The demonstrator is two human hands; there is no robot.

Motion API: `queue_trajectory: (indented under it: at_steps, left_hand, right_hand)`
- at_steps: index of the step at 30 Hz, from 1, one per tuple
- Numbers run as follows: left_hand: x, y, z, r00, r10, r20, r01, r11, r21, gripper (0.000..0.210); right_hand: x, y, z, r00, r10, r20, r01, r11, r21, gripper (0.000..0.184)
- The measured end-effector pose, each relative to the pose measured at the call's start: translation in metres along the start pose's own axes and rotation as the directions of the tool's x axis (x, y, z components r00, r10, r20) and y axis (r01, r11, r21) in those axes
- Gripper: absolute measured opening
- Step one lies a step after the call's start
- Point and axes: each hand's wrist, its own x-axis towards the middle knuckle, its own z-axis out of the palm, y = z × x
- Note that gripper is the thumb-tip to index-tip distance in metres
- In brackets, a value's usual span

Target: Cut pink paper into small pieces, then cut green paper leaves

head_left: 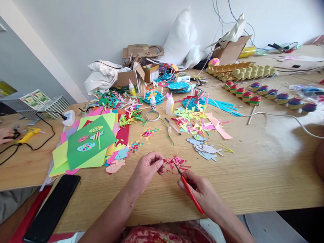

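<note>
At the near left edge of the desk (244, 188) lies a black phone (52, 208). Close to the person's lap, the right hand (198, 190) grips red-handled scissors (192, 195), their dark tips pointing away and to the left, over a small heap of pink and red scraps (176, 160). Just left of that heap, the left hand (151, 165) is pinched, thumb against fingers, on a tiny red scrap (164, 160). A little beyond, grey paper fish (209, 148) lie to the right, and pink and blue paper fish (116, 166) to the left, beside a stack of coloured sheets topped by a green sheet (90, 158) bearing four decorated fish. At far left, another person's hand (2, 136) is near a yellow glue gun (29, 134). Further back, two small white bottles (170, 105) stand upright among paper strips; red-and-green painted cups (247, 95) sit in a row at right. Behind these are egg cartons (255, 72), cardboard boxes and a large white bag (181, 37) against the wall.
</note>
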Motion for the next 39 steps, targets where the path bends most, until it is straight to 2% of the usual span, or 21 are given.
queue_trajectory:
  at_steps: [5,9,12,17,20,22,24,26,27,32,39]
  left_hand:
    - [0.002,0.000,0.003,0.999,-0.017,0.045,0.011,0.992,0.128,0.012]
    - [0.002,-0.001,0.002,0.998,0.035,0.052,-0.047,0.968,0.247,0.008]
    - [0.002,-0.002,-0.001,0.995,0.087,0.041,-0.096,0.945,0.311,0.008]
    - [0.006,-0.005,-0.002,0.997,0.063,0.035,-0.071,0.949,0.307,0.007]
    - [0.007,-0.005,0.001,0.996,0.062,0.060,-0.077,0.953,0.293,0.007]
    - [0.007,-0.005,0.003,0.995,0.054,0.081,-0.076,0.955,0.288,0.008]
    - [0.006,-0.004,0.004,0.994,0.039,0.102,-0.068,0.954,0.292,0.008]
    - [0.004,-0.002,0.006,0.990,0.044,0.131,-0.084,0.946,0.313,0.007]
    - [0.003,-0.001,0.006,0.988,0.054,0.147,-0.101,0.937,0.335,0.007]
    - [-0.001,0.005,0.007,0.977,0.100,0.190,-0.182,0.857,0.482,0.014]
    - [-0.001,0.011,0.008,0.975,0.091,0.203,-0.197,0.776,0.599,0.011]
  right_hand:
    - [0.008,-0.001,-0.006,0.999,-0.015,-0.033,0.017,0.998,0.064,0.023]
    - [0.014,0.000,-0.007,0.999,-0.018,0.042,0.018,1.000,-0.016,0.025]
    - [0.010,0.005,-0.010,0.995,-0.023,0.094,0.024,1.000,-0.011,0.030]
    - [-0.003,0.009,-0.020,0.985,-0.031,0.167,0.011,0.993,0.119,0.033]
    - [-0.004,0.007,-0.022,0.972,-0.041,0.230,-0.020,0.966,0.259,0.033]
    - [-0.002,0.005,-0.021,0.984,-0.021,0.174,-0.045,0.930,0.365,0.031]
    - [0.003,0.002,-0.017,1.000,0.017,0.005,-0.018,0.902,0.432,0.024]
    - [0.009,-0.003,-0.013,0.989,0.021,-0.149,0.044,0.908,0.416,0.019]
    - [0.012,-0.006,-0.011,0.983,0.000,-0.181,0.070,0.921,0.382,0.018]
    - [0.021,-0.021,-0.006,0.976,-0.096,-0.196,0.120,0.986,0.116,0.011]
    - [0.024,-0.026,-0.006,0.966,-0.144,-0.215,0.138,0.989,-0.045,0.006]
